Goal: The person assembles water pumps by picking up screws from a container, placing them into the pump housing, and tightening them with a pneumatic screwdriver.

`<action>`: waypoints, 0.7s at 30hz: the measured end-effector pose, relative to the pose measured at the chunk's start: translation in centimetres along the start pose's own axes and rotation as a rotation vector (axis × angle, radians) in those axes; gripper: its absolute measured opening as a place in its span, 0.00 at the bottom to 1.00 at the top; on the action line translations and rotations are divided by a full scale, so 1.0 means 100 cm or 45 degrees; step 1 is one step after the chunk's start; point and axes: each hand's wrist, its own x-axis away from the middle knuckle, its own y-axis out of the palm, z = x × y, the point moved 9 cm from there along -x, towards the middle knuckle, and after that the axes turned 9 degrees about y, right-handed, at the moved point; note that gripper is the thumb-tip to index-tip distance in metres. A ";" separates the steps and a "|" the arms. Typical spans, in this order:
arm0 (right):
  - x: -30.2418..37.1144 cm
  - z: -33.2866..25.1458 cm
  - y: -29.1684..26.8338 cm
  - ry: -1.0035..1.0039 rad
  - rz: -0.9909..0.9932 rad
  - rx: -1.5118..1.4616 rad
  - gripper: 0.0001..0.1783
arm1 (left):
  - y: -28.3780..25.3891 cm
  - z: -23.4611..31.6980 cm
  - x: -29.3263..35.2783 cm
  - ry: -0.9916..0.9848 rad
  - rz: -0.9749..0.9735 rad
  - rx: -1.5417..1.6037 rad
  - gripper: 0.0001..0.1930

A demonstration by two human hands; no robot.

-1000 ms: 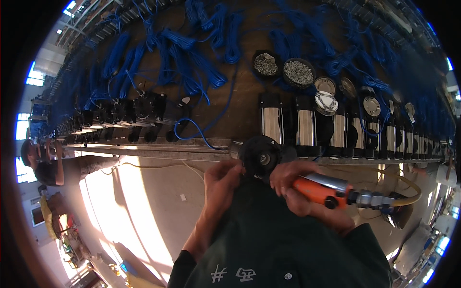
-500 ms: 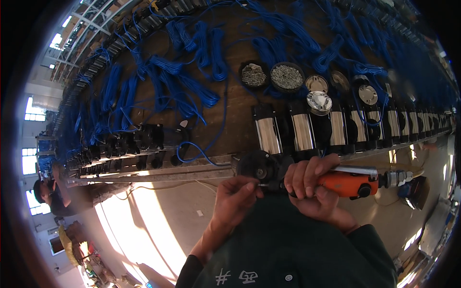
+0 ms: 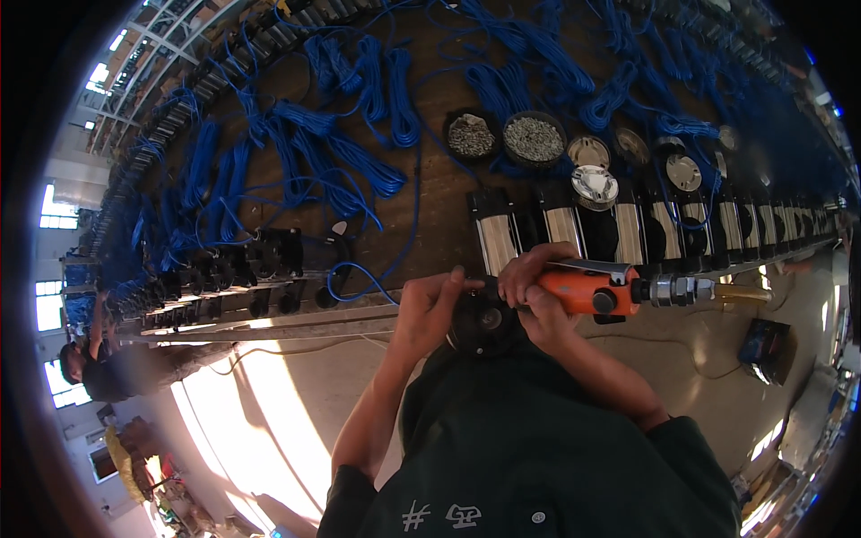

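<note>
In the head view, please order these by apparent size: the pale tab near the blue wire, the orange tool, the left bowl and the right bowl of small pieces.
1. Orange tool
2. Right bowl and left bowl: nearly alike, so not ranked
3. Pale tab

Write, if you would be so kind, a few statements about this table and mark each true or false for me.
1. The right hand has its grip on an orange tool. True.
2. The left hand holds a blue cable bundle. False: it is by the round black part; the blue bundles lie on the table.
3. Two dark bowls hold small pieces. True.
4. The orange tool rests on the table. False: the right hand holds it.
5. Silver-and-black cylinders form a row running rightward. True.
</note>
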 end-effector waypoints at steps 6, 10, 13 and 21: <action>0.000 0.009 0.019 0.108 -0.154 0.404 0.11 | -0.014 -0.039 0.015 -0.363 0.250 0.674 0.12; 0.000 0.015 0.020 0.152 -0.212 0.628 0.14 | -0.022 -0.058 0.028 -0.384 0.420 1.048 0.13; -0.001 0.015 0.017 0.151 -0.163 0.562 0.15 | -0.032 -0.046 0.034 -0.388 0.593 1.059 0.12; 0.002 -0.053 0.042 -0.100 -0.103 0.072 0.16 | -0.005 -0.005 0.043 -0.378 0.261 1.149 0.11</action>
